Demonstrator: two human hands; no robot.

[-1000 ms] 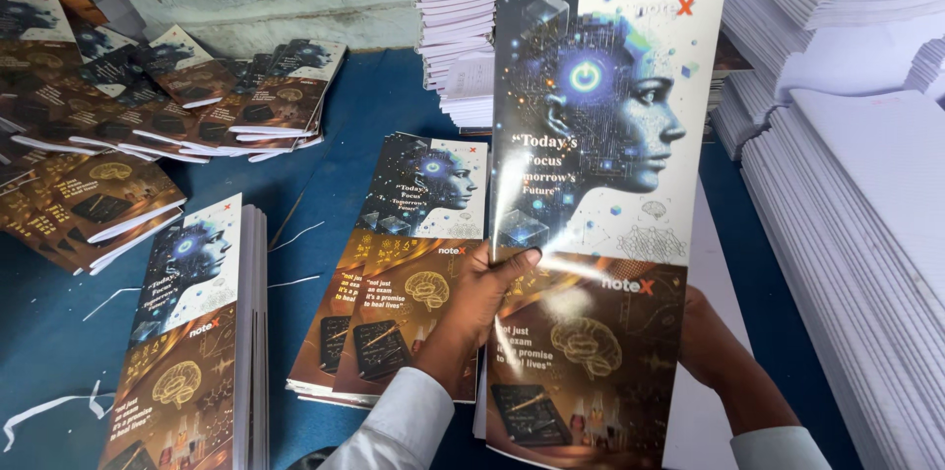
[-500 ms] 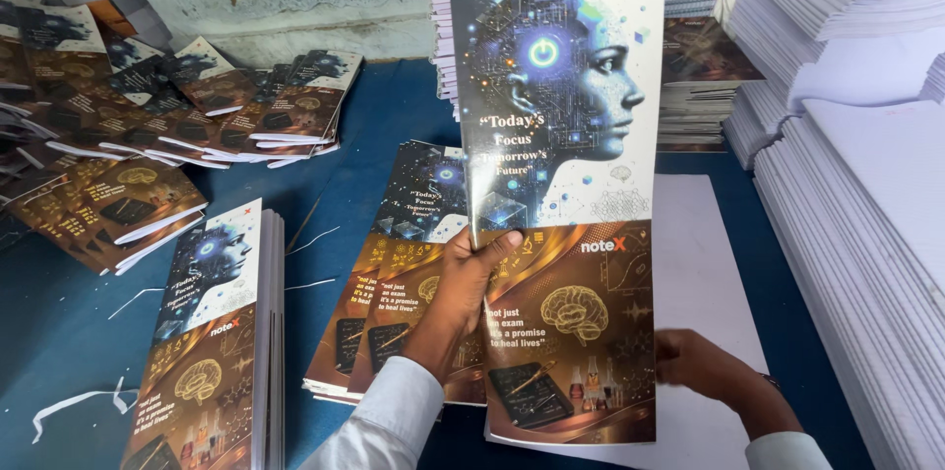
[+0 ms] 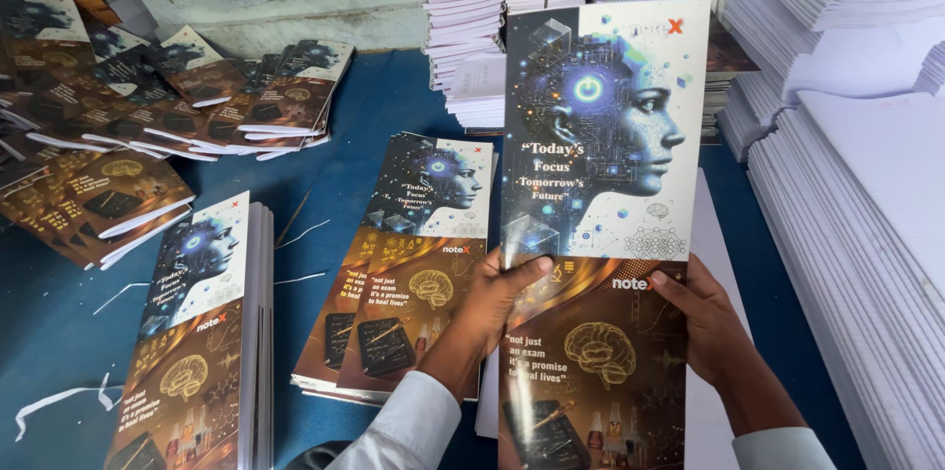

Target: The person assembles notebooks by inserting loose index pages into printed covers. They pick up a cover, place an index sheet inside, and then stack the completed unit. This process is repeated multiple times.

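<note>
Head cam has me mid-handling here: left hand (image 3: 497, 298) and right hand (image 3: 714, 327) both gripping the printed cover sheet (image 3: 596, 194), held upright above the blue surface (image 3: 384, 101), so I'd guess laying it down squarely comes next.

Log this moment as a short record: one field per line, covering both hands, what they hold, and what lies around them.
Held item: printed cover sheet, glossy, unfolded, held upright
Left hand: grips the sheet's left edge near its middle
Right hand: grips the sheet's right edge, thumb on the front
Below left hand: flat pile of covers on the blue table
Near left: upright stack of covers
Far left: finished notebooks, fanned out loosely
Right: stacks of white paper
Table litter: thin white paper strips
</note>
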